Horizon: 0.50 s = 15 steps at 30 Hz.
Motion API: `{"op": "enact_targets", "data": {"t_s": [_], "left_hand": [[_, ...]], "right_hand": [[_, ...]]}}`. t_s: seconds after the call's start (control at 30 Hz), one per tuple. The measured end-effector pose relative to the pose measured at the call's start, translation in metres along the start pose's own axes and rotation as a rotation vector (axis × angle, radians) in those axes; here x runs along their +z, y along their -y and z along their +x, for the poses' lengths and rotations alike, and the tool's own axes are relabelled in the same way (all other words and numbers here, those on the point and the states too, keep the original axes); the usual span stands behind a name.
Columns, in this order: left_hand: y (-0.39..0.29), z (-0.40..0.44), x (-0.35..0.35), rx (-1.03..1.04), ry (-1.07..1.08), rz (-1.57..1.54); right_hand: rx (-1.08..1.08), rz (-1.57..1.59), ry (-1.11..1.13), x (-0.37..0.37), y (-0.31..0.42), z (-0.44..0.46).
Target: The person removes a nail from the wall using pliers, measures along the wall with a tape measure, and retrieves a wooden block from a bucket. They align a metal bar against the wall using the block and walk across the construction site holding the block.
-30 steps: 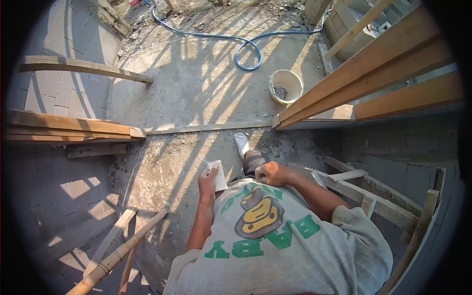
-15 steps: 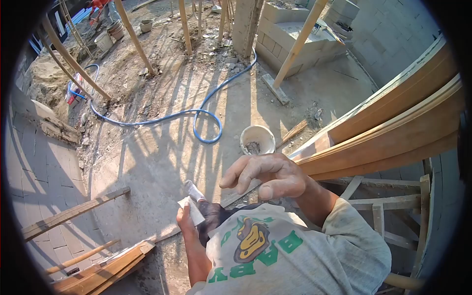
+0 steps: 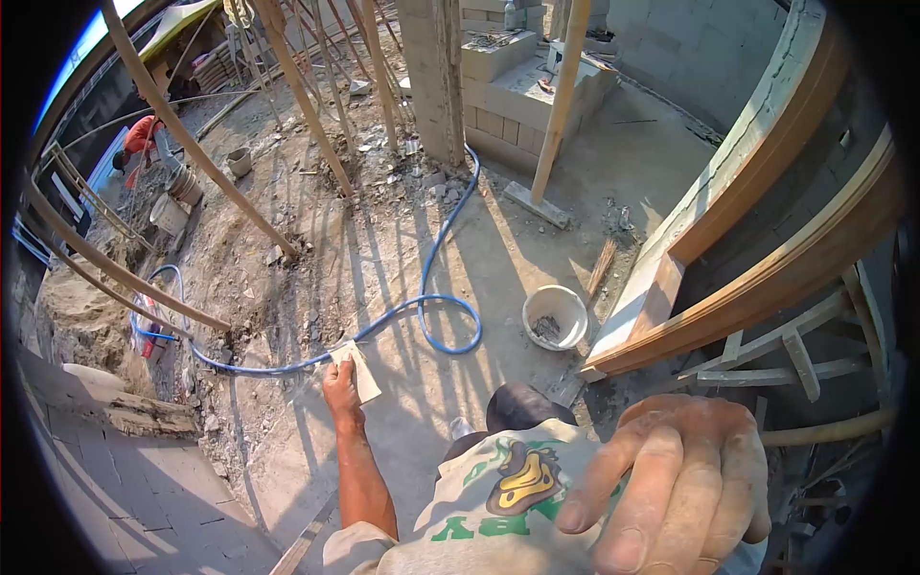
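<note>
My left hand (image 3: 342, 391) is closed on a flat, pale, stiff-looking sheet (image 3: 360, 374). I cannot tell its material. It is held out over the ground, in front of a blue hose (image 3: 278, 368) in the view. Close to the camera at the lower right, my right hand (image 3: 685, 479) hangs in front of my shirt with its fingers extended downward. Nothing shows in it. A white bucket (image 3: 568, 305) with dark contents stands on the floor beyond that hand, near the end of a brown wooden frame (image 3: 613, 360).
Slanting poles (image 3: 196, 144) rise from rubble on the left. A concrete column (image 3: 431, 86) and pale block walls (image 3: 522, 96) stand ahead. Wooden trestles (image 3: 800, 359) lie at right. At far left, a person in red (image 3: 142, 134) bends near buckets (image 3: 171, 213).
My left hand has moved forward and away from my body with the sheet. My right hand has come nearer the camera, lower and to the right. The view has tilted up and shifted.
</note>
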State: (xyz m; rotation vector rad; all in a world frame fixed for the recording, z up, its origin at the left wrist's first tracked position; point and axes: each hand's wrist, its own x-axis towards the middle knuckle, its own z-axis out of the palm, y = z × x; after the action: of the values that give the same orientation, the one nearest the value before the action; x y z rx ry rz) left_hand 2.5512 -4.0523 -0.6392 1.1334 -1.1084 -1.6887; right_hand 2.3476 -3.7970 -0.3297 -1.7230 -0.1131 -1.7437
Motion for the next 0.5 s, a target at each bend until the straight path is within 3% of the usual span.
{"op": "enact_targets", "data": {"t_s": [0.07, 0.13, 0.23, 0.33, 0.43, 0.5], "left_hand": [[-0.004, 0.009, -0.002, 0.007, -0.002, -0.037], [0.019, 0.013, -0.003, -0.044, 0.033, -0.082], [0.06, 0.0, 0.004, -0.189, 0.043, -0.091], [0.087, -0.009, 0.011, -0.293, 0.067, -0.074], [0.088, 0.008, 0.026, -0.291, 0.045, -0.053], [0.077, 0.024, 0.036, -0.262, 0.033, -0.011]], "right_hand": [[-0.023, -0.064, 0.037, -0.003, -0.009, 0.009], [0.082, -0.099, -0.168, 0.011, -0.011, 0.015], [0.034, -0.198, -0.228, 0.005, -0.026, 0.023], [-0.181, -0.281, 0.07, -0.038, -0.046, 0.043], [0.041, -0.249, -0.065, -0.048, -0.028, 0.039], [0.063, -0.276, -0.176, -0.071, -0.034, 0.038]]}}
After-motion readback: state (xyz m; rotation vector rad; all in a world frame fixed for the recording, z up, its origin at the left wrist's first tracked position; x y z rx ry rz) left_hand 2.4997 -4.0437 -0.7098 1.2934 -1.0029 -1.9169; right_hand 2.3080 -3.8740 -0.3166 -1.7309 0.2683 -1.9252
